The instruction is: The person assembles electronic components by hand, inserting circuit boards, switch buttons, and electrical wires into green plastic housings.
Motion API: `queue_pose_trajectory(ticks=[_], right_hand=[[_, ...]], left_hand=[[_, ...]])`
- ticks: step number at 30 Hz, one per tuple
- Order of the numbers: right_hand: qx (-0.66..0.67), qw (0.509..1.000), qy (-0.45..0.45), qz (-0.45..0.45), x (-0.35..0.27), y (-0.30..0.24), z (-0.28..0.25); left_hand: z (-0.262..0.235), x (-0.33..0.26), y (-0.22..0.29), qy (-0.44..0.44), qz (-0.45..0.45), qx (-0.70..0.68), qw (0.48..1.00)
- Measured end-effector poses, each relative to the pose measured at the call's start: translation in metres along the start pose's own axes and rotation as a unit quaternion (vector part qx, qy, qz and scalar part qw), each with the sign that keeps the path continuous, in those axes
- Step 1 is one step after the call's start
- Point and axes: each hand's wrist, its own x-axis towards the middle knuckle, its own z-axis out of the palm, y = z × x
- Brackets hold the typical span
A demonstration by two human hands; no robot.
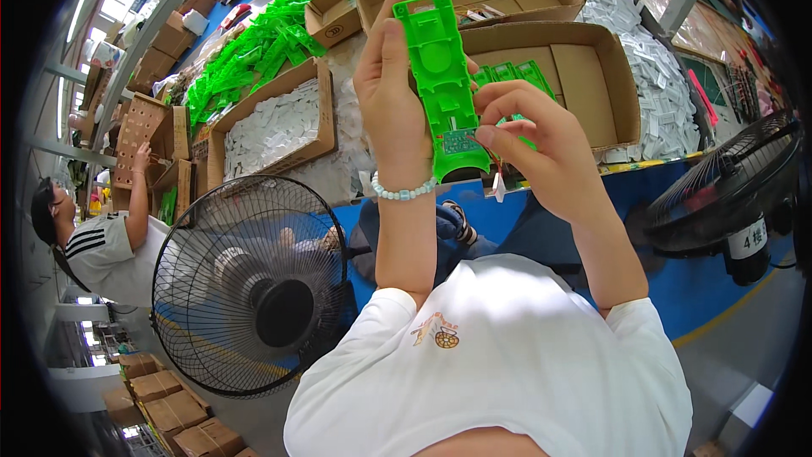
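Observation:
My left hand [391, 89] is closed round a long bright green plastic housing [437, 55], its hollow, ribbed inside facing up. A small green circuit board [461, 141] lies in the housing's near end. My right hand [537, 140] pinches at the board's right edge, where thin wires show. From there the wires hang down to a small white connector [498, 188]. What exactly sits between my right fingertips is too small to make out. Behind my right hand, more green housings [529, 74] stand in an open cardboard box [584, 89].
A pile of green parts [254, 59] lies at the far left, beside a box of white pieces [275, 131]. White pieces [655, 93] are heaped at the right. Black fans stand left [254, 288] and right [719, 190]. A co-worker [110, 233] reaches toward boxes at the left.

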Motion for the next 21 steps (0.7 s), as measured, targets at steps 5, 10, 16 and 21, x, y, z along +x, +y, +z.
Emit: queue_pose_trajectory(ticks=[5,10,16,21], right_hand=[[0.027,0.996,-0.005,0.089,0.0,0.002,0.003],[0.062,0.992,0.022,0.108,-0.001,0.009,0.0],[0.046,0.994,0.071,0.074,-0.001,0.012,-0.009],[0.074,0.991,0.072,0.087,-0.003,0.012,-0.006]], left_hand=[[0.0,-0.005,-0.003,0.006,0.0,0.075,0.997],[-0.001,-0.014,-0.006,0.031,-0.028,0.032,0.999],[-0.006,-0.04,-0.014,-0.036,-0.015,0.019,0.999],[-0.01,-0.048,-0.015,-0.067,0.015,0.088,0.994]])
